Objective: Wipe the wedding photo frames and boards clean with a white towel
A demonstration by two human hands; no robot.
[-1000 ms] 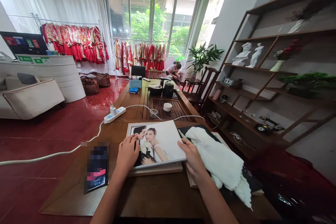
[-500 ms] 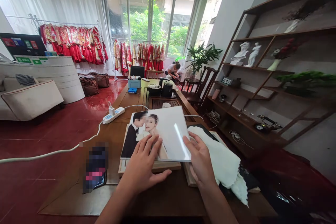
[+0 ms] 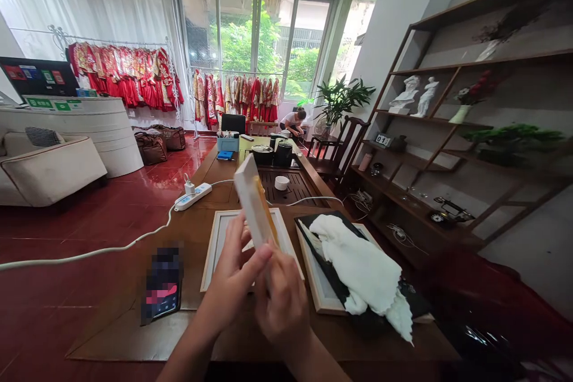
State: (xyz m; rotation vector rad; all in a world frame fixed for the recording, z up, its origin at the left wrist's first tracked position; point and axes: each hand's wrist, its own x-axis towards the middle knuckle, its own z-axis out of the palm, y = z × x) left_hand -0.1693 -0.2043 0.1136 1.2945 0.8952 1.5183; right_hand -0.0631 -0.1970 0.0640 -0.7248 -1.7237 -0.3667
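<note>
Both my hands hold a photo panel tilted up on edge above the table, its pale narrow side toward me and a yellowish strip along its right. My left hand grips the left side, thumb against the edge. Wrapped round the lower right part is my right hand. The printed face is turned out of sight. Below lies a light wooden frame, partly covered by my hands. To its right, a white cloth and a black sheet lie over a second wooden frame.
A phone lies at the left of the table. Beyond it sit a power strip with a white cable, a tea tray with a white cup, and a kettle. A person crouches near the windows.
The panel has turned from nearly flat, photo face up, to standing on edge. My left hand has moved from lying on its face to gripping its side; my right hand has shifted left.
</note>
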